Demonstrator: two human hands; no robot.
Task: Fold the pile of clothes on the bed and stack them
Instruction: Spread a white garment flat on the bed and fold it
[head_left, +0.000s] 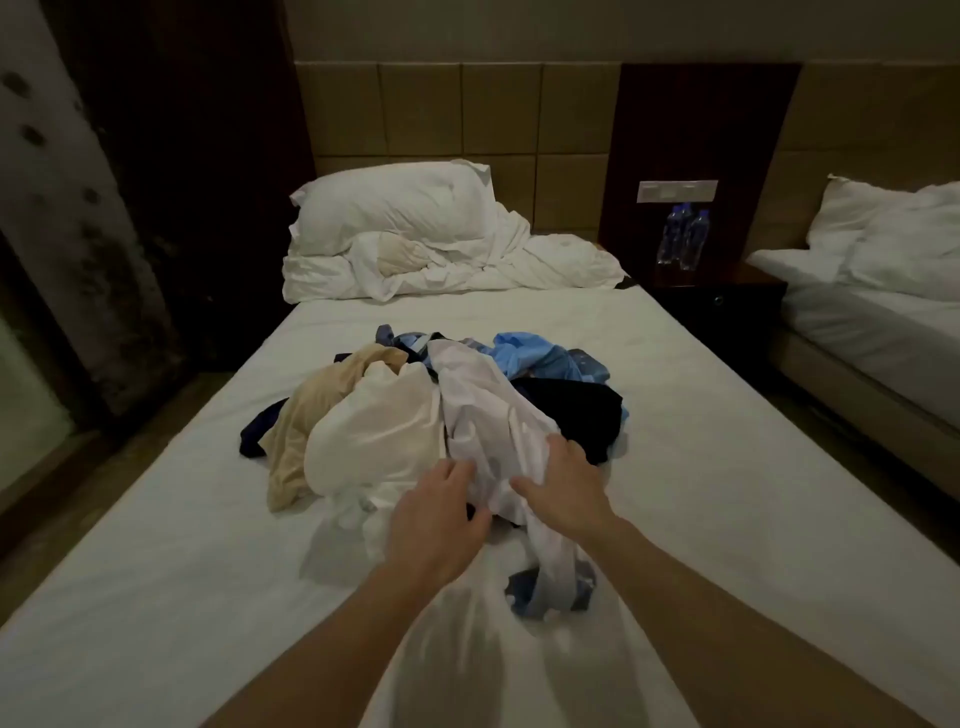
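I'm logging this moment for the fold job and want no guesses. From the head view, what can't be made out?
- Head view: garments at the bottom of the rumpled pile of clothes are hidden by the white, beige and black pieces on top, so no count.
- Both hands' fingers: left hand and right hand sink into the thin white garment; the grip is unclear.
- Clear plastic water bottles: labels too small and dim.

A white garment atop the clothes pile on the bed is gripped by the left hand and right hand.
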